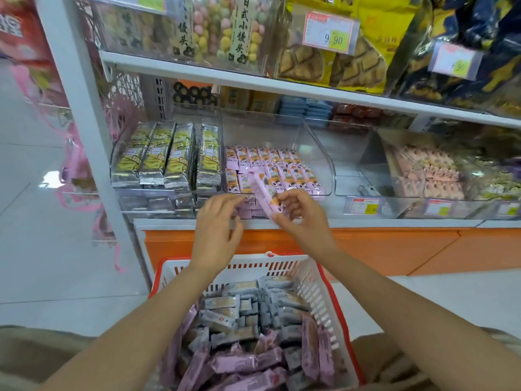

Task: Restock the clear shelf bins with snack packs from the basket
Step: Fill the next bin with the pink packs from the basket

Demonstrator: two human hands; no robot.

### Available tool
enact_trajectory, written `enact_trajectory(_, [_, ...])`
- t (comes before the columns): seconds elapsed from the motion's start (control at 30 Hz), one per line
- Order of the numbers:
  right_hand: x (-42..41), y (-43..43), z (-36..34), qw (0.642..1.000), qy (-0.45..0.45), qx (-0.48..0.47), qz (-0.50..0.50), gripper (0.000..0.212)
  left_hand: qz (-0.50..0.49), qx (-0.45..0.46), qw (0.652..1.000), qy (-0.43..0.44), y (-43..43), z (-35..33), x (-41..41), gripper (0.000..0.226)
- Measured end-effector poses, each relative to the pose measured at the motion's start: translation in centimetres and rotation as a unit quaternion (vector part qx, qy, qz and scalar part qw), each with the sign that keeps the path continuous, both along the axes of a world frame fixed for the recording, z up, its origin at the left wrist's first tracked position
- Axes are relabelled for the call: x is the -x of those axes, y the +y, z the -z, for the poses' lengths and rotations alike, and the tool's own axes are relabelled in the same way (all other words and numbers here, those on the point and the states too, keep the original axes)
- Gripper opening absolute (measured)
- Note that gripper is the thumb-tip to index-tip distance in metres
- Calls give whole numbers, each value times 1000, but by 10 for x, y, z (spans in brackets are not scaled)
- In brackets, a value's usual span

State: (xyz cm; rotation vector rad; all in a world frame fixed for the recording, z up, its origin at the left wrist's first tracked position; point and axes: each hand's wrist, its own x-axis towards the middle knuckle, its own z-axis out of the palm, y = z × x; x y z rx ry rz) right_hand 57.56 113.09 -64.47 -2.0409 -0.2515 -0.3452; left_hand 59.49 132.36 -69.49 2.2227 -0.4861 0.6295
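The right hand [300, 207] pinches a pink snack pack [266, 194] just in front of the clear bin [315, 142] half filled with the same packs. The left hand [217, 218] hovers beside it, fingers loosely spread. Below them, the red-rimmed basket [324, 300] holds pink and grey packs.

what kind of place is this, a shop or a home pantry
Most likely a shop's snack aisle: the white shelf carries a clear bin of wrapped snacks, a price tag reading 9.90 hangs above, and a red basket of snack packs sits below. The right hand holds a pink pack.
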Motion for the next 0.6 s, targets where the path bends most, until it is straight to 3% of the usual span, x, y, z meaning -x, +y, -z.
enact_trajectory(0.1, [-27,3,-14,998,-39,15,50,27,-40,-192,980,-25,5,9,-6,68])
enact_trajectory(0.17, [-47,8,-18,994,-48,44,85,26,-43,-250,967,-10,5,13,-5,83])
enact_trajectory(0.47, [-99,25,-1,966,8,216,139,18,-46,-291,955,-27,11,19,-9,97])
enact_trajectory(0.6, [-104,25,3,963,28,228,139,7,-51,-300,952,-23,8,18,-8,97])
